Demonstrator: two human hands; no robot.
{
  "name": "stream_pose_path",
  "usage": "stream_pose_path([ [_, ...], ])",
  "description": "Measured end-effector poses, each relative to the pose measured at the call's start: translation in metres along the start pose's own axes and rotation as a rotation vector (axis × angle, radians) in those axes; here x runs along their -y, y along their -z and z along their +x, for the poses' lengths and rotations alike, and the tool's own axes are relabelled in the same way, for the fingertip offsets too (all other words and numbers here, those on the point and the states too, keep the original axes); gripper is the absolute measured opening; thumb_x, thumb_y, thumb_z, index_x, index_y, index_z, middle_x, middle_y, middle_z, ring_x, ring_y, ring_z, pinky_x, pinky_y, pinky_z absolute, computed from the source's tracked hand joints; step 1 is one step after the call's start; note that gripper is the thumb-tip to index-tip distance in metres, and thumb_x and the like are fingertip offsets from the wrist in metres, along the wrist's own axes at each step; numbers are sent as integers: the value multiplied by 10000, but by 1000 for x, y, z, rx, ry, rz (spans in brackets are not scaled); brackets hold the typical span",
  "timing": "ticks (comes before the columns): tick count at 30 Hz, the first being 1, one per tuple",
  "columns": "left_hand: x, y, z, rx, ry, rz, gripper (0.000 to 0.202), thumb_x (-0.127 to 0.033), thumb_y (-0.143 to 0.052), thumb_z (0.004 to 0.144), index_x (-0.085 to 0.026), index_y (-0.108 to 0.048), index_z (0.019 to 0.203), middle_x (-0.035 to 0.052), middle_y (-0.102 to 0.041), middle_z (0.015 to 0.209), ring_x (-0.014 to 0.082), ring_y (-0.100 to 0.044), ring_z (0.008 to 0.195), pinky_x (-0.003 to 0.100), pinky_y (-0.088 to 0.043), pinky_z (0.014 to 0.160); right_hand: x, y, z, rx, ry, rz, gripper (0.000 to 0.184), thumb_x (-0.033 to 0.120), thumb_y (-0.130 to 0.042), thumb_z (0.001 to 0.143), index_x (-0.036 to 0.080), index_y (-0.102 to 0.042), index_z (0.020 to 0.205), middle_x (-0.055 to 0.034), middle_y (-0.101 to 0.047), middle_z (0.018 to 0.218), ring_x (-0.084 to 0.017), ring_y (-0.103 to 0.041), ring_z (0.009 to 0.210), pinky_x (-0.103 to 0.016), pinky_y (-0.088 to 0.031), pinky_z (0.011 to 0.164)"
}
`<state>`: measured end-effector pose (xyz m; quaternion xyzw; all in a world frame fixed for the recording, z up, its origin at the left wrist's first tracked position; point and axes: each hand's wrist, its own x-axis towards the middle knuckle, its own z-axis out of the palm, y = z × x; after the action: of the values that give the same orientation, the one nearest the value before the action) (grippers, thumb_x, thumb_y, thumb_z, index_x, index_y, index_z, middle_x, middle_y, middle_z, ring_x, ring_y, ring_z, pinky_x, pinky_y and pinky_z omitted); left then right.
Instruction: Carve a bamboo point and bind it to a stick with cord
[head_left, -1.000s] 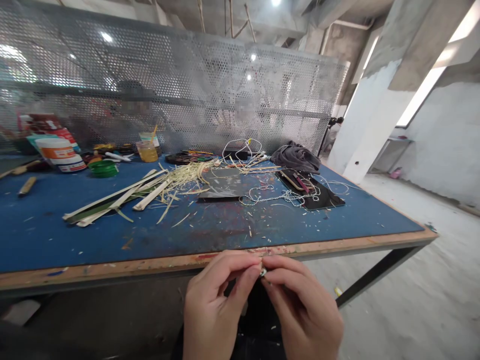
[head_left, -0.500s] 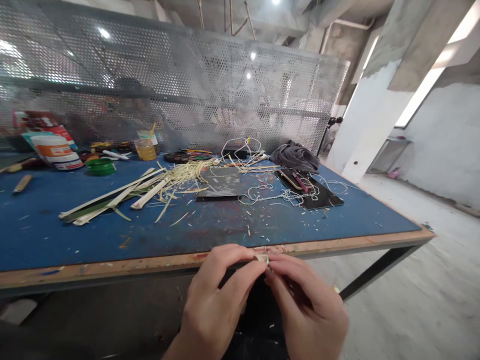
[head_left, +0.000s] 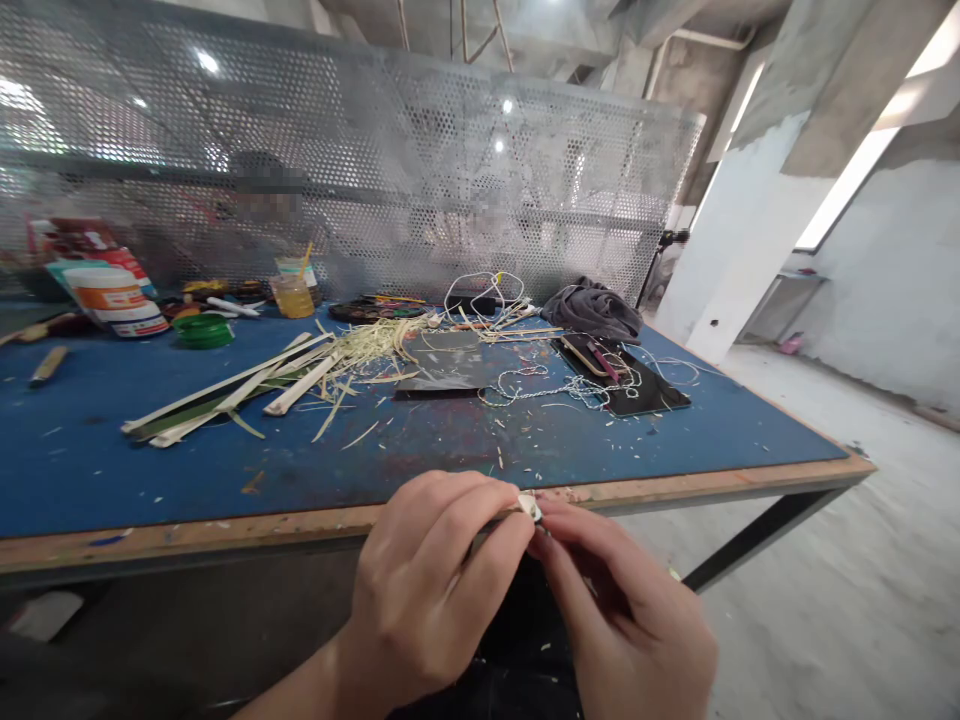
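Just off the table's front edge, my left hand (head_left: 442, 580) and my right hand (head_left: 630, 600) meet fingertip to fingertip. Between them is a small pale piece (head_left: 529, 505) with a dark edge on its right side. Thumb and forefinger of each hand are pinched at it. Most of the piece is covered by the fingers, so its kind cannot be told. On the table beyond lie pale split strips (head_left: 232, 395), a heap of thin shavings (head_left: 375, 345), a grey sheet (head_left: 444, 362) and a twisted white cord (head_left: 525, 390).
A black board (head_left: 649, 385) and dark grey cloth (head_left: 592, 310) lie at the right. White tubs (head_left: 112, 298), a green lid (head_left: 202, 330) and a jar of yellowish liquid (head_left: 292, 297) stand left. A perforated metal screen (head_left: 420, 170) rises behind the blue table (head_left: 300, 480).
My left hand has turned and shifted slightly left, its fingers lying more across the piece. More of the pale piece shows now. My right hand has moved a little right and down.
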<state>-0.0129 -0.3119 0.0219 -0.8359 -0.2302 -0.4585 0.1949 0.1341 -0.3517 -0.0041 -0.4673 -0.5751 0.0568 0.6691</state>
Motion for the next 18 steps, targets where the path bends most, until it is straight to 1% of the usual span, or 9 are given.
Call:
stream_pose_path([
  [3,-1,4,7,5,-21,69,209,-92,-501,915,-184,-662,1011,64,-734,999,218,-666,967,388,-483,929,-1,-3,-3,-5,43,-54,182,117,-613,876,234,-719,966,11,-784,961,-146,-753,853,-198,-597,809],
  [6,-2,3,11,65,-41,121,216,-48,-515,896,-123,-638,1057,93,-731,1006,225,-660,956,412,-446,951,0,-6,-1,-22,104,-128,175,106,-584,896,206,-713,959,-12,-782,960,-146,-750,867,-200,-588,832],
  [9,-3,0,14,110,-38,155,184,-25,-527,885,-90,-614,1033,119,-718,987,234,-659,926,425,-460,936,1,-8,5,-25,185,-198,157,96,-584,894,180,-717,908,-37,-784,922,-154,-756,841,-202,-598,803],
  [12,-2,-4,17,141,-6,186,117,-65,-520,910,-92,-597,994,140,-694,998,256,-655,935,437,-498,914,0,-9,10,-12,202,-203,145,86,-601,882,172,-718,884,-46,-783,907,-152,-756,819,-203,-600,787],
  [15,-1,-4,21,202,95,111,146,-89,-423,947,-127,-562,971,111,-670,964,232,-652,902,377,-549,822,-3,-10,12,21,160,-164,150,73,-602,877,181,-706,893,-47,-778,922,-156,-751,824,-226,-603,784],
  [18,0,-3,26,316,265,-95,182,-89,-373,936,-181,-527,912,50,-642,906,185,-644,847,312,-555,753,-7,-11,12,49,120,-141,137,87,-612,871,198,-692,879,-37,-775,909,-162,-748,805,-242,-606,756],
])
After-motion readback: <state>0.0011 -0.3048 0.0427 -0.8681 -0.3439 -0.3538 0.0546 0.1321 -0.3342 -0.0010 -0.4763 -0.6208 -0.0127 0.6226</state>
